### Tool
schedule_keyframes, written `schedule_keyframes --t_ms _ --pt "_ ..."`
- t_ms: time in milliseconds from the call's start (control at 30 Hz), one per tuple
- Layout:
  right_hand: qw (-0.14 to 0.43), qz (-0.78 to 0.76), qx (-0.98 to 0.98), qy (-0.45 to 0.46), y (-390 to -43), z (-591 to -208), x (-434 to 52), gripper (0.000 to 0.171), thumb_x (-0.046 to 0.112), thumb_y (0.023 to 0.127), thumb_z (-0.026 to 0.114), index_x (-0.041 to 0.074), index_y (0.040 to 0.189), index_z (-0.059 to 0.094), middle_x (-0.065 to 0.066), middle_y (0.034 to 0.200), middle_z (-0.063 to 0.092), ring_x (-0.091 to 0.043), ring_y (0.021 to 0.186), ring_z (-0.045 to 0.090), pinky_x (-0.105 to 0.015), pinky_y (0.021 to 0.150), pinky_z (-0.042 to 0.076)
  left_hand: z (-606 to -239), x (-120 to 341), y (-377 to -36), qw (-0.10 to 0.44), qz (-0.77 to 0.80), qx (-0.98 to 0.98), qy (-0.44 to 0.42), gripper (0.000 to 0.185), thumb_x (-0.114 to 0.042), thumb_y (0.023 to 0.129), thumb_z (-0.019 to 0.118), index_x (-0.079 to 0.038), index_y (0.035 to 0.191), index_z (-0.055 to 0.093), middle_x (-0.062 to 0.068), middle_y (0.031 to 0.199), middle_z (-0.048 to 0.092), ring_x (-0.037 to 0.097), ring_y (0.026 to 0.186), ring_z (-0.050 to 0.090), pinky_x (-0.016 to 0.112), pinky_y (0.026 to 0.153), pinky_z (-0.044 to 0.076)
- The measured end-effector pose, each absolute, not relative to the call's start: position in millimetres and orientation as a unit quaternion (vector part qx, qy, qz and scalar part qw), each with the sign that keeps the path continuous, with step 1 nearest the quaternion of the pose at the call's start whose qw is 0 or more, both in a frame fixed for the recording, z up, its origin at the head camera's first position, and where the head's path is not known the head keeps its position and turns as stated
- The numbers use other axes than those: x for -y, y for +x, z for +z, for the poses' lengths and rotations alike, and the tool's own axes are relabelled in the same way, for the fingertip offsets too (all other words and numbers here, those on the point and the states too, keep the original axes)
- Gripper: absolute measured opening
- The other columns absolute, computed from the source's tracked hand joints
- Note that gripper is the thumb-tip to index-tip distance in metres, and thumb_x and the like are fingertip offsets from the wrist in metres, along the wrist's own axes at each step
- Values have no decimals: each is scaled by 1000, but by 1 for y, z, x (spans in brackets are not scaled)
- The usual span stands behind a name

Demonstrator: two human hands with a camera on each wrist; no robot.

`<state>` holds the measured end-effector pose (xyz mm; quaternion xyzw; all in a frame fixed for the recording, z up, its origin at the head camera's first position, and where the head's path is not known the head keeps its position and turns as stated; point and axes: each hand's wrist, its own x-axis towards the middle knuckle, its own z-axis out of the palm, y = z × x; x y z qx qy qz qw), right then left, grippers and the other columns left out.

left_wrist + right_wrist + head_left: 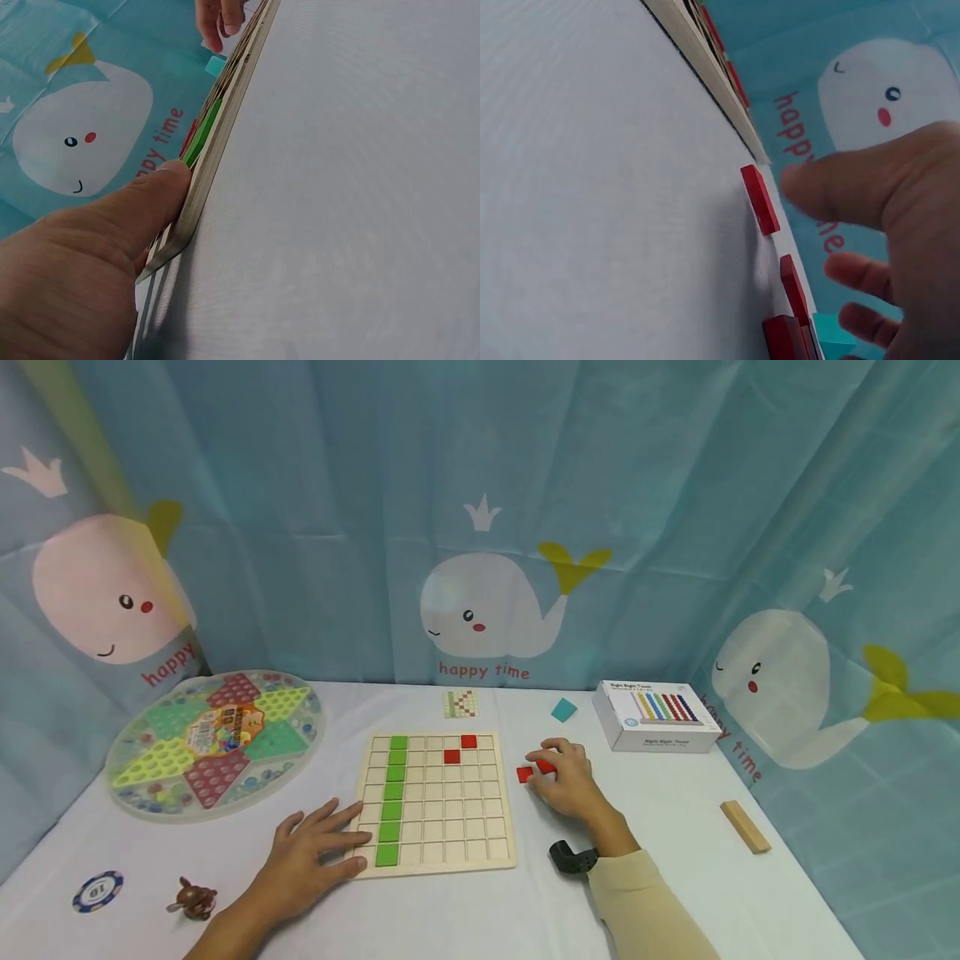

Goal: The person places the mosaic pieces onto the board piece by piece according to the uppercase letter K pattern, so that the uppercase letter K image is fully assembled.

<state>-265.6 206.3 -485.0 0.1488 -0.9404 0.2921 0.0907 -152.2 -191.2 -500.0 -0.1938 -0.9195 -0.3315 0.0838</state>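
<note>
A wooden grid board lies flat, with a column of green tiles on its left side. Two red tiles sit in cells toward its upper right. My left hand rests spread along the board's left edge; in the left wrist view its thumb lies at the rim, by a green tile. Right of the board, my right hand hovers with bent fingers over several loose red tiles. The right wrist view shows thumb and fingers apart, nothing between them; the hand partly hides these tiles in the head view.
Behind the board lie a small pattern card and a teal tile. A white box and wooden block are right, a black curved object near the right wrist. Left are a star-patterned game board, chip and brown figurine.
</note>
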Motion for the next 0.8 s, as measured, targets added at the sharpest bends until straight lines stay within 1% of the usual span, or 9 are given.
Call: schedule_keyframes --t_ms 133,333,433,500,533,633,667,733,800 --pt "85 258 951 147 -265 -488 -204 27 15 81 73 19 107 73 -13 137 47 -37 127 31 -57 98 27 -499 191 -151 87 -330 920 -194 33 -44 80 76 -23 106 76 5 137 54 42 131 37 68 98 13" --pt "77 236 958 146 -263 -487 -203 16 17 84 72 19 100 72 -13 142 43 -38 130 29 -58 100 25 -500 190 -153 87 -334 918 -195 34 -43 80 76 -22 106 76 5 137 54 42 132 36 68 98 12" --pt "80 241 956 146 -264 -486 -202 16 17 85 72 17 101 71 -12 139 45 -35 128 31 -55 101 27 -501 191 -153 88 -334 918 -193 33 -43 79 76 -22 106 76 6 137 55 42 131 37 68 98 13" --pt "85 259 951 144 -264 -485 -202 19 16 86 72 15 104 70 -10 132 50 -31 123 37 -51 99 32 -502 191 -152 91 -334 919 -191 33 -42 79 77 -23 105 76 6 137 55 42 131 37 68 98 14" --pt "90 271 948 144 -263 -484 -203 20 15 86 72 13 106 69 -8 127 53 -29 117 42 -48 97 36 -503 191 -152 91 -334 918 -191 33 -43 79 77 -23 105 76 6 137 55 43 131 37 68 97 14" --pt "102 310 934 143 -262 -479 -204 24 10 85 74 10 108 67 -3 103 60 -22 94 51 -40 82 46 -504 191 -153 90 -336 918 -192 33 -43 79 76 -23 106 76 4 137 55 42 131 36 68 98 13" --pt "105 324 929 143 -262 -477 -205 25 9 85 75 10 109 67 0 95 61 -20 86 52 -37 76 47 -504 191 -153 89 -337 917 -193 33 -44 80 76 -24 106 76 4 137 54 41 132 36 68 98 13" --pt "111 348 920 145 -262 -472 -206 26 6 84 75 9 109 67 1 86 61 -18 76 53 -34 69 48 -503 190 -153 88 -337 917 -194 33 -44 80 75 -24 107 76 4 137 54 41 132 36 68 98 12" --pt "113 369 912 141 -261 -468 -207 26 6 84 75 8 108 68 2 83 62 -16 73 54 -31 67 48 -503 190 -154 89 -336 917 -194 33 -44 80 75 -24 107 76 3 137 55 41 132 36 68 98 12"
